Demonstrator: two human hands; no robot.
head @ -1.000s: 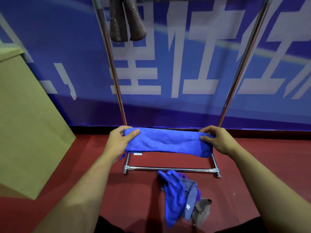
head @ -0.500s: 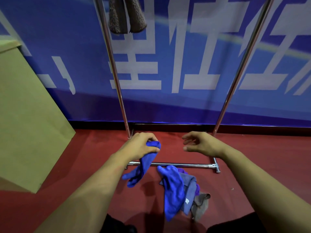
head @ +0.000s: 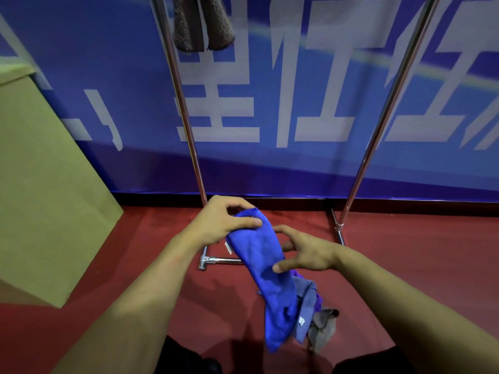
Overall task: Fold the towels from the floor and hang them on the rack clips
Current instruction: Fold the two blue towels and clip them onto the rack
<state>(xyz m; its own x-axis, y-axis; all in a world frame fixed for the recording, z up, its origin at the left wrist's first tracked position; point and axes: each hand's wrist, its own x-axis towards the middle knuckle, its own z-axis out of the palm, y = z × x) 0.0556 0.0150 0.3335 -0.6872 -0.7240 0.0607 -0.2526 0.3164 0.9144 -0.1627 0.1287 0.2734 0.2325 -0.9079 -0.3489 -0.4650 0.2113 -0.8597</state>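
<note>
the left hand (head: 218, 225) now pinches the top of the bright blue microfibre towel (head: 259, 255), no longer stretched between both hands but hanging doubled above the floor pile (head: 313, 309); the right hand (head: 305, 252), fingers spread, closes on its middle, so the fold is progressing.

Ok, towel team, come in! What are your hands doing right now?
Left hand grips blue towel at its top. Right hand open at its side, thumb touching. More towels piled on floor. Brown towel hangs on rack. Nothing blocking.
</note>
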